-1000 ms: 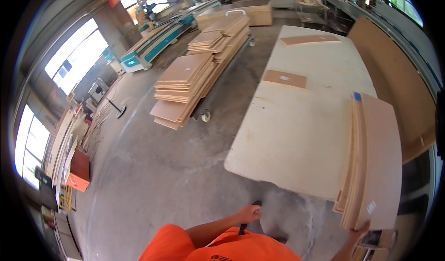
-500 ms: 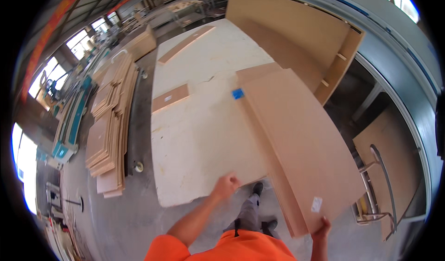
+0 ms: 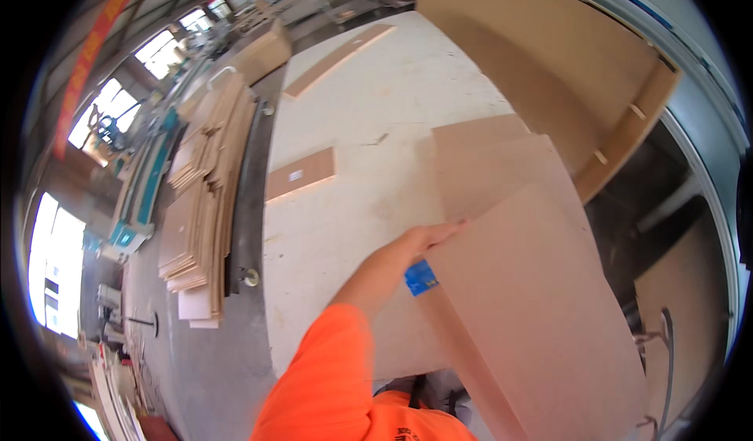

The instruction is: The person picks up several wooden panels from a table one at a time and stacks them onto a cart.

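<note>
A large light-brown wooden panel (image 3: 541,308) lies tilted toward me at the right of the white table (image 3: 345,300). My left hand (image 3: 431,239) reaches across to its far left corner and grips it there, fingers over the edge. Just below that hand, a blue patch (image 3: 421,278) like tape or a label sits at the panel's left edge. Beneath and beyond it, more brown boards (image 3: 478,159) of the same kind rest on the table. My right hand is out of view.
Two narrow boards, one farther (image 3: 341,61) and one nearer (image 3: 302,174), lie on the table's left. A stack of boards (image 3: 204,214) stands left of it. At the far right are an open wooden case (image 3: 549,72) and a trolley handle (image 3: 668,362).
My left hand has moved from the table's near edge up to the panel's far left corner. The top panel has shifted toward me, baring boards behind it. My right hand has left the view.
</note>
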### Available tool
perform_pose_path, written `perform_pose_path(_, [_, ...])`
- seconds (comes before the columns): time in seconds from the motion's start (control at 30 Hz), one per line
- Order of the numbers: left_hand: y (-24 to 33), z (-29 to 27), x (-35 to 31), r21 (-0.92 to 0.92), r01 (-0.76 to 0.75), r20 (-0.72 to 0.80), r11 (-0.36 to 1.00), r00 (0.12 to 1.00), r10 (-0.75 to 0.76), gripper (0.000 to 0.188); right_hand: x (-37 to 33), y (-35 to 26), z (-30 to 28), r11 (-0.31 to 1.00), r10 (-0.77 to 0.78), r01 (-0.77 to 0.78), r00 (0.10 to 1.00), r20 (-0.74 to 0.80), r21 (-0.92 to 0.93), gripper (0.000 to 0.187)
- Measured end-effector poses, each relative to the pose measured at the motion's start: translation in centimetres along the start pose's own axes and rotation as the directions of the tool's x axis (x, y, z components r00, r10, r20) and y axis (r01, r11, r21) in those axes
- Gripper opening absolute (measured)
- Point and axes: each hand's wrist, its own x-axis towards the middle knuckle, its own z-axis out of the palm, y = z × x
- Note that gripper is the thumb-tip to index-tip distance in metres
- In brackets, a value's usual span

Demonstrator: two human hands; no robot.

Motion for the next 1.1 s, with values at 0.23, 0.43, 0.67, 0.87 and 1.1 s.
perform_pose_path(0.23, [-0.8,1.1,-5.6,-0.04,0.014,0.035,0.999,0.999,-0.013,0.068,3.9,-3.2,2.2,0.996,0.002,-0.001,1.0,0.015,-0.094,0.079])
perform_pose_path(0.43, [-6.5,0.7,-11.6,-0.046,0.001,-0.005,0.999,1.0,-0.001,0.072,18.2,1.6,-10.7,0.658,-0.086,-0.706,0.276,0.957,0.263,0.074])
perform_pose_path(0.67, [-13.6,-1.6,-8.5,-0.406,-0.216,0.148,0.888,0.943,0.297,0.061,18.2,-0.4,-9.3,0.922,-0.281,0.38,0.784,0.553,-0.071,0.073])
perform_pose_path(0.87, [-18.7,-3.2,-7.5,-0.398,-0.297,0.032,0.868,0.941,0.337,0.051,19.8,-1.7,-10.7,0.959,-0.232,0.27,0.919,0.32,-0.082,0.057])
perform_pose_path(1.1, [-28.0,-0.9,-29.4,-0.618,-0.154,-0.238,0.771,0.971,0.002,0.051,17.1,-3.2,-8.6,0.93,-0.056,0.193,0.916,0.396,-0.314,0.033])
